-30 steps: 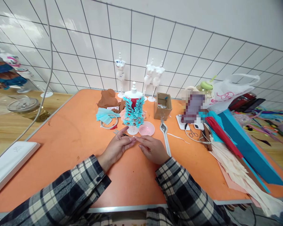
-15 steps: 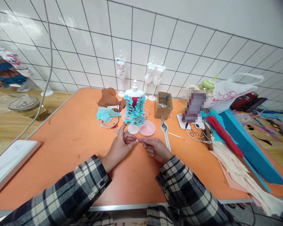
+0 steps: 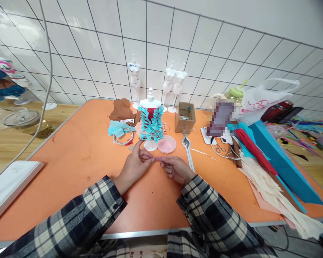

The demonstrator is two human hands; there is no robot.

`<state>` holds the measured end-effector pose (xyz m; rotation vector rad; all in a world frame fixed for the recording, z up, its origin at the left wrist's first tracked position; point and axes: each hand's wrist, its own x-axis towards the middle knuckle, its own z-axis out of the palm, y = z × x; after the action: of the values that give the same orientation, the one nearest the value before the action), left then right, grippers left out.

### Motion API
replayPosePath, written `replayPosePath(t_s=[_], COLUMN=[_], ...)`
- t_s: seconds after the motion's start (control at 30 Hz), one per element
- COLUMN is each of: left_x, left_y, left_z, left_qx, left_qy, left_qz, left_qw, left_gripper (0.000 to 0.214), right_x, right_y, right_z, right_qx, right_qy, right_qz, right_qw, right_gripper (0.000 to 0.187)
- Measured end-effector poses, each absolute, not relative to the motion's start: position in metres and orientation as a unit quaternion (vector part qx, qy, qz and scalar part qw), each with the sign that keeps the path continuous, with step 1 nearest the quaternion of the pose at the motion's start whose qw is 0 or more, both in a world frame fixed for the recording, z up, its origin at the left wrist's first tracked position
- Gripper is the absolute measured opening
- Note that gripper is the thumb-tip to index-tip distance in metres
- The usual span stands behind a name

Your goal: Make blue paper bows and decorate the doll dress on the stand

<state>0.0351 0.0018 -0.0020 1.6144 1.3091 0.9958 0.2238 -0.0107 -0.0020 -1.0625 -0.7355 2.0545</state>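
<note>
My left hand (image 3: 136,165) and my right hand (image 3: 177,168) meet over the orange table (image 3: 78,161), both pinching a small pink strip (image 3: 158,158) stretched between their fingertips. Just behind them stands a small white mannequin (image 3: 150,120) dressed in blue paper ruffles over red. A pink bowl (image 3: 166,144) sits right of its base. Both sleeves are dark plaid.
Brown and blue material scraps (image 3: 122,118), a ring (image 3: 123,138), a cardboard box (image 3: 185,117), bare white mannequins (image 3: 174,84), a metal tool (image 3: 188,150), scissors (image 3: 219,147) and stacked coloured sheets (image 3: 269,161) lie around. A white device (image 3: 8,186) rests at the left.
Both hands have lifted off the table and closed into pinches, pulling a small pink strip out between them. The view shifted slightly.
</note>
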Motion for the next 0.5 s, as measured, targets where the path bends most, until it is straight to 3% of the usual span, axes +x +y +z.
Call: replayPosePath(t_s=[0.27, 0.5], left_x=[0.033, 0.033], left_y=[0.003, 0.003], left_z=[0.001, 0.002], left_qx=[0.628, 0.640], left_qy=[0.556, 0.551], left_qz=[0.356, 0.342], left_qw=[0.411, 0.412], left_gripper=[0.074, 0.074], right_x=[0.215, 0.206], right_y=[-0.013, -0.013], right_z=[-0.006, -0.008], right_qx=[-0.471, -0.529], right_qy=[-0.376, -0.408], right_qz=[0.723, 0.655], right_qw=[0.337, 0.353], right_gripper=[0.039, 0.030])
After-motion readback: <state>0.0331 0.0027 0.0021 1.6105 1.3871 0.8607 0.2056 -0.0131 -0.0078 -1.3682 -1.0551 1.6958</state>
